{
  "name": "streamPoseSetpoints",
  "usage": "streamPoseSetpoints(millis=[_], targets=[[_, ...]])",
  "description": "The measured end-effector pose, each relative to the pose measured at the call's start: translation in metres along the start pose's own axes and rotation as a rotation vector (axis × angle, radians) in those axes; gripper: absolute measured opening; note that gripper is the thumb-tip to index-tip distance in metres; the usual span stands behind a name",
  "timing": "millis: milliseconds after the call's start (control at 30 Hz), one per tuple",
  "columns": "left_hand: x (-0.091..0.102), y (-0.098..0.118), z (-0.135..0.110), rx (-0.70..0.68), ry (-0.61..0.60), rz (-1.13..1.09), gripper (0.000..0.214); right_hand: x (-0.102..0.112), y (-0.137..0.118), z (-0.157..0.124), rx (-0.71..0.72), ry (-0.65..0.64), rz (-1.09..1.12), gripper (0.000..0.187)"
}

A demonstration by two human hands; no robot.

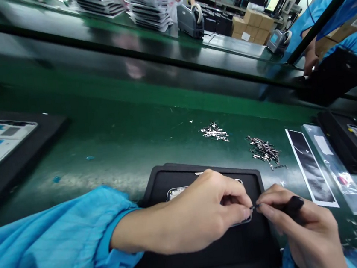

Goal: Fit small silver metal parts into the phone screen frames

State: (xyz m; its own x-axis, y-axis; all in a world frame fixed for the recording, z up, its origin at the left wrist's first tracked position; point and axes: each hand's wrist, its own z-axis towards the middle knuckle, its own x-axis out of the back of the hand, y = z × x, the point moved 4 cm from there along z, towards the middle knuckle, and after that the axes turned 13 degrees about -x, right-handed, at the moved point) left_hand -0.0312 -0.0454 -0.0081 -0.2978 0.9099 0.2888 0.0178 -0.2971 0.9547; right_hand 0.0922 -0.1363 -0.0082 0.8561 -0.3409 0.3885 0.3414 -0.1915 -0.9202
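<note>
My left hand [203,210] reaches across a device frame [175,192] with a pale rim, which it mostly hides. Its thumb and forefinger pinch a tiny dark part [253,207]. Close on the right, my right hand [304,218] is closed round a slim black tool [293,205]; its thumb and fingertip meet at the other end of the tiny part. Whether the tool's tip touches the part I cannot tell. Under the frame lies a black foam tray [230,252]. Beyond it are a pile of silvery small parts [214,132] and a pile of darker small parts [264,150].
A printed strip [311,166] and a clear plastic bag [340,171] lie at the right, beside another black tray [330,138]. At the left, a black tray [49,127] carries a larger device. A shelf with stacked sheets [147,4] and tape dispensers [190,20] crosses the back; co-workers stand beyond.
</note>
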Motion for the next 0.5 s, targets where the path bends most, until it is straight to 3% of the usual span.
streamPoseSetpoints(millis=[300,433,500], targets=[[0.002,0.018,-0.005,-0.259,-0.065,0.426,0.013,-0.003,-0.001,0.004,0.028,-0.127,-0.132,0.01],[0.0,0.02,-0.008,-0.373,-0.008,0.731,0.009,-0.006,0.004,0.009,0.005,-0.149,-0.058,0.018],[-0.004,0.022,-0.009,-0.503,-0.008,0.905,0.007,-0.008,0.008,0.01,-0.055,-0.117,0.016,0.022]])
